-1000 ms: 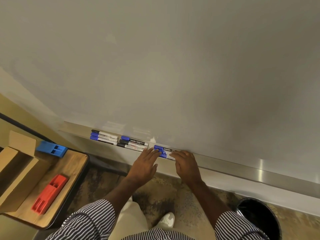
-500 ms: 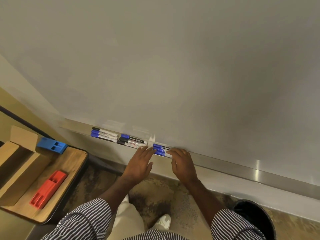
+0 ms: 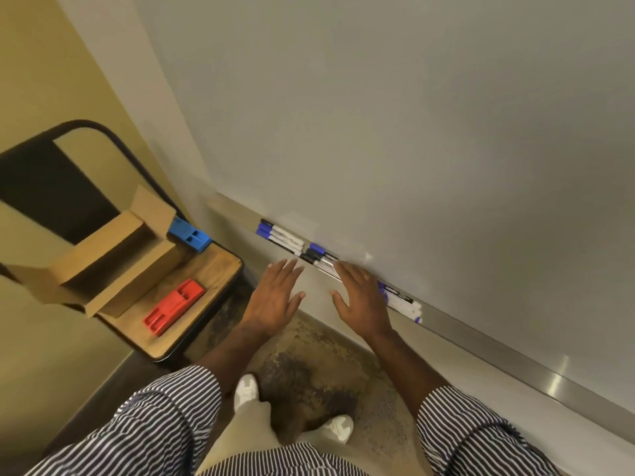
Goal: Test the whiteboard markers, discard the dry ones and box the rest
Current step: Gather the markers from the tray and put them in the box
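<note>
Several whiteboard markers lie in groups along the metal tray (image 3: 481, 352) under the whiteboard (image 3: 412, 132): a left group (image 3: 280, 235) with blue and black caps, a middle group (image 3: 318, 254), and a right group (image 3: 400, 302) with blue caps. My left hand (image 3: 275, 300) hovers flat with fingers spread, just below the tray and touching nothing. My right hand (image 3: 360, 300) is spread too, its fingertips over the middle markers, partly hiding them. An open cardboard box (image 3: 113, 259) sits on a chair seat at the left.
The wooden chair seat (image 3: 202, 286) also carries a blue plastic holder (image 3: 189, 235) and a red one (image 3: 173, 307). A yellow wall stands behind the chair. My feet in white shoes are on mottled floor below.
The view has swung left and tilted. Both hands have drawn back from the right marker group and shifted left with fingers spread, and hold nothing. The bin at lower right has left the view.
</note>
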Available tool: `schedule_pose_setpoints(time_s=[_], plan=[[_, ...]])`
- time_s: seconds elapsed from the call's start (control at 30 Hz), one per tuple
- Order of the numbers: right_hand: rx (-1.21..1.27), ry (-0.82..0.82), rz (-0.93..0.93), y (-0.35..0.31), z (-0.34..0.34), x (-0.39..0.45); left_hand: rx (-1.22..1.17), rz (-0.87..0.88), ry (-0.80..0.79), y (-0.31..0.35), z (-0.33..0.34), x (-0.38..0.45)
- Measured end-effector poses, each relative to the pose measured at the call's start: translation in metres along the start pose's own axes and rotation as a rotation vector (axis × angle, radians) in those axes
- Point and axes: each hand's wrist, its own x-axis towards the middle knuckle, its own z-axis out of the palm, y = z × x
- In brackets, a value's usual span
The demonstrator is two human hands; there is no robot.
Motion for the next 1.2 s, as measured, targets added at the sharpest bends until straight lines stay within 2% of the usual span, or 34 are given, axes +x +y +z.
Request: schedule_pose_setpoints(time_s=[0.37,0.57,0.8,0.97,1.2], plan=[[-0.073,-0.197,-0.189,-0.097,0.060,0.066,-0.076,-0.243,-0.011,-0.114,-0.028,-0.051],[-0.140,-0.254,-0.265,-0.152,0.098,0.094,-0.049,-0.301,-0.102,-0.174,-0.021,-0.087],[-0.147,-0.340,-0.355,-0.197,0.144,0.113,-0.062,-0.309,-0.142,-0.212,-0.024,-0.107],[-0.145,-0.460,-0.389,-0.222,0.170,0.116,-0.078,-0.336,-0.179,-0.231,-0.022,-0.116],[-0.118,-0.597,-0.362,-0.245,0.203,0.123,-0.123,-0.385,-0.198,-0.264,-0.009,-0.120]])
